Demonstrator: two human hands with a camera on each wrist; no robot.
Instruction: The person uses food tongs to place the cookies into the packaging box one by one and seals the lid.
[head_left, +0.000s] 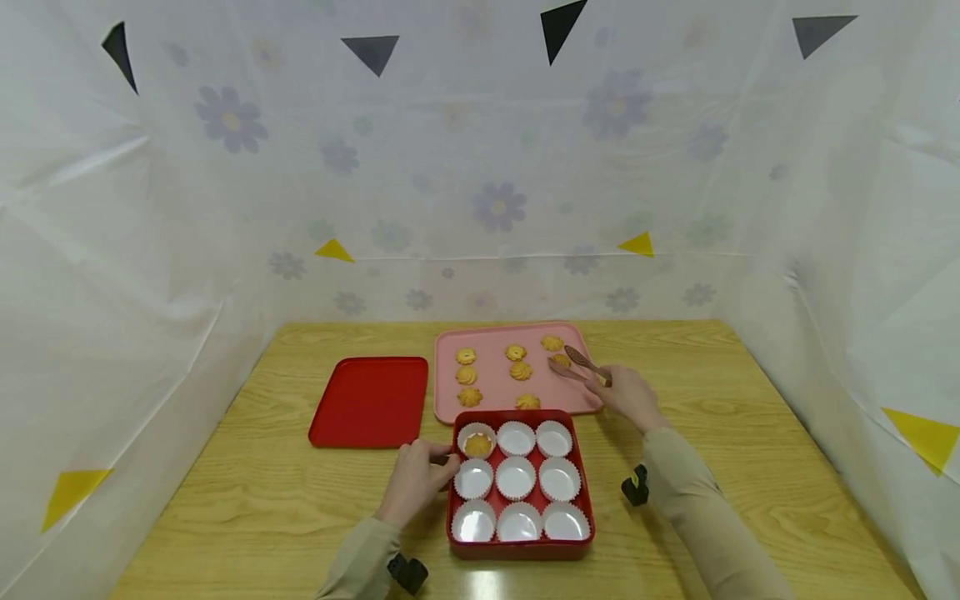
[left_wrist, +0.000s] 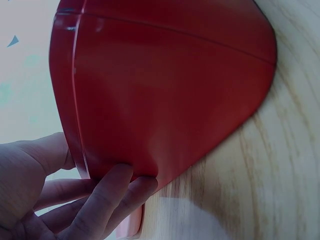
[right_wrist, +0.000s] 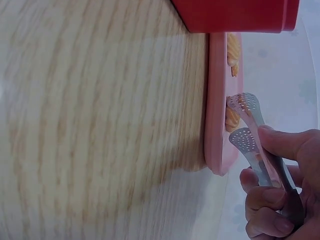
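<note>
My left hand (head_left: 420, 482) pinches the left wall of a red box (head_left: 522, 550), with fingers against its outside and the thumb at the rim. Inside the box stand several white paper cups (head_left: 515, 477) in rows; a cookie (head_left: 477, 446) lies in the far left one. My right hand (head_left: 630, 398) grips a pair of perforated tongs (right_wrist: 267, 155), their two ends spread apart on either side of a cookie (right_wrist: 232, 119). That cookie lies on the right part of a pink tray (head_left: 491, 400), behind the box.
Several more golden cookies (head_left: 520, 371) sit on the pink tray. A flat red tray (head_left: 371, 404) lies to its left on the wooden table (head_left: 247, 492). Flower-patterned white sheeting (head_left: 420, 167) hangs behind the table and along both sides.
</note>
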